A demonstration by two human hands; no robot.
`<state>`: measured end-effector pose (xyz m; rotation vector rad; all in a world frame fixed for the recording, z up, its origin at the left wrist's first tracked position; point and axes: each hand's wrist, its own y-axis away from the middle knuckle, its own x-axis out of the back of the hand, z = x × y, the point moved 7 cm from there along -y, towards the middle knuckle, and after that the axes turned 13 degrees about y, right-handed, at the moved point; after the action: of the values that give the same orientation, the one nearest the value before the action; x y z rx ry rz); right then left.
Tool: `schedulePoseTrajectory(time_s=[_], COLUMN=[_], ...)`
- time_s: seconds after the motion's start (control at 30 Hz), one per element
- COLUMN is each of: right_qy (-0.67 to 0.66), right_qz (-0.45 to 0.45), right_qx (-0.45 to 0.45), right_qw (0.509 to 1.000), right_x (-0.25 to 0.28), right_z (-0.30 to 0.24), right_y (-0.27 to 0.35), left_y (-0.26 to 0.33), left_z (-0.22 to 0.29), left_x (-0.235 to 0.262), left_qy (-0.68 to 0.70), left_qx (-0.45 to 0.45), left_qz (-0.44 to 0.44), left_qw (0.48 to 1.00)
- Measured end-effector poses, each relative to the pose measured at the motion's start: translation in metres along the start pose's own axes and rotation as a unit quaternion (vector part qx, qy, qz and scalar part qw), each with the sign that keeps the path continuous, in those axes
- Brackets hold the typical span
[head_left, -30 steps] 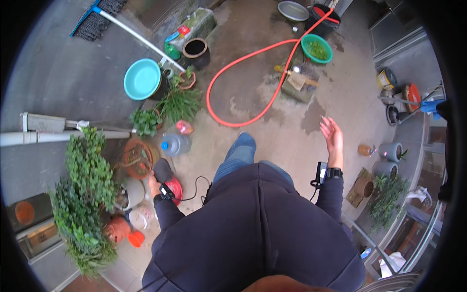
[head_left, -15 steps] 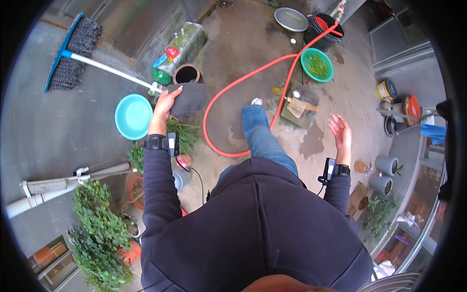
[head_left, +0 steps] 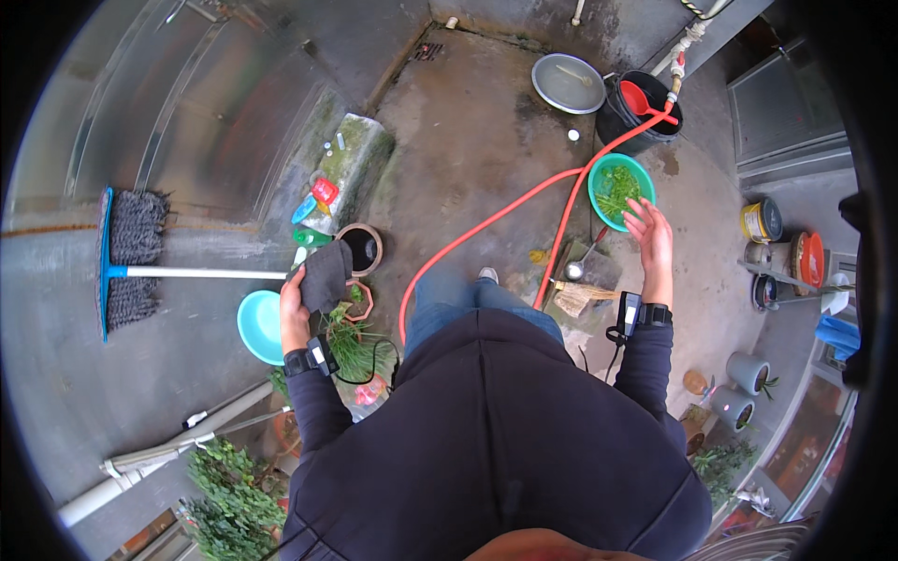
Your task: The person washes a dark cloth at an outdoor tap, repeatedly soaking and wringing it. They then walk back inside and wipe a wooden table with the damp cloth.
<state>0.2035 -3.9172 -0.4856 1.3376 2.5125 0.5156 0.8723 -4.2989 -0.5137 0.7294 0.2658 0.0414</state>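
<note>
My left hand (head_left: 294,313) is closed on a dark grey cloth (head_left: 327,278), which hangs out to its right. Just beyond the fingers runs the white handle of a mop (head_left: 201,273); its end meets the cloth and hand, and I cannot tell whether they touch. The mop's blue head with grey strands is at the far left. My right hand (head_left: 652,236) holds nothing, its fingers apart. In the picture it overlaps the near edge of a green basin (head_left: 652,185) of leafy greens (head_left: 615,190), with the hand apparently well above.
An orange hose (head_left: 486,221) loops across the wet concrete floor from a tap. A black bucket (head_left: 613,131) with a red dipper (head_left: 636,97) stands beside a metal lid (head_left: 568,84). A turquoise basin (head_left: 259,329), brown pot (head_left: 371,248) and potted plants (head_left: 351,351) are at left.
The view has moved forward, so most floor things sit lower. My left hand, still with the cloth, is lower in the picture. My right hand has come up to overlap the green basin.
</note>
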Motion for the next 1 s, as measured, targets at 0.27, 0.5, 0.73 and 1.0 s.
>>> schedulePoseTrajectory(time_s=[0.27,0.5,0.73,1.0], right_qy=[0.026,0.033,0.19,0.309], right_qz=[0.129,0.158,0.132,0.094], right_qx=[0.054,0.13,0.101,0.058], right_qw=[0.99,0.978,0.968,0.945], right_x=[0.008,-0.035,-0.09,-0.113], right_z=[-0.088,-0.161,-0.22,-0.242], right_y=[-0.091,-0.201,-0.325,-0.425], left_y=[-0.132,-0.323,-0.471,-0.453], left_z=[0.049,0.112,0.085,-0.019], left_x=[-0.068,-0.272,-0.599,-0.935], left_qy=[0.013,-0.018,-0.08,-0.239], left_qx=[0.036,0.026,0.128,0.141], left_qz=[0.059,-0.047,-0.195,-0.378], left_qw=[0.997,0.998,0.969,0.883])
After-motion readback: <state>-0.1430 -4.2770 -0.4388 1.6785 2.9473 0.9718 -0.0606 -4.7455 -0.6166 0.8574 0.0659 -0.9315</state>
